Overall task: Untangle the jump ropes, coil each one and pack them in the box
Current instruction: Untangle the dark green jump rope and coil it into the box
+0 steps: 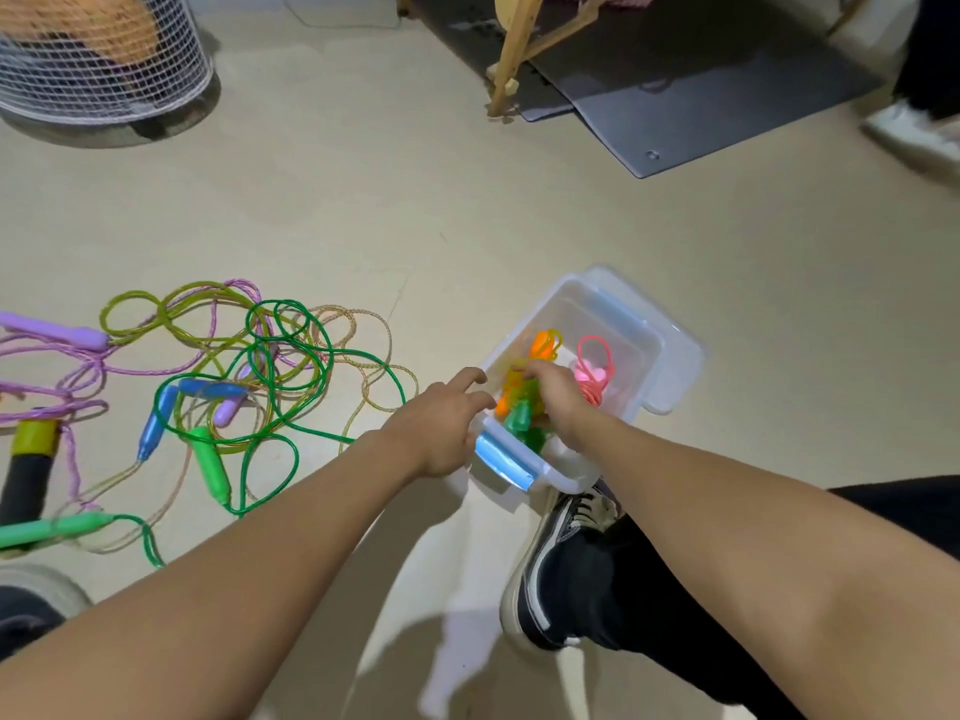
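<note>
While my right hand presses down into the clear box, its fingers are curled over a bundle with orange and green handles, and I judge I am seating a coiled rope there; how firmly the fingers close on it I cannot tell, since the back of the hand hides them. Just beyond my right fingertips, a coiled pink rope already lies in the far part of the box. My left hand rests at the box's near rim beside the blue latch, fingers spread loosely and gripping nothing. Well off to the left of my left fingers, the tangle on the floor remains: green, purple, yellow and pale ropes looped through each other, their handles scattered. So two ropes look packed, and most of the untangling and coiling is still ahead.
</note>
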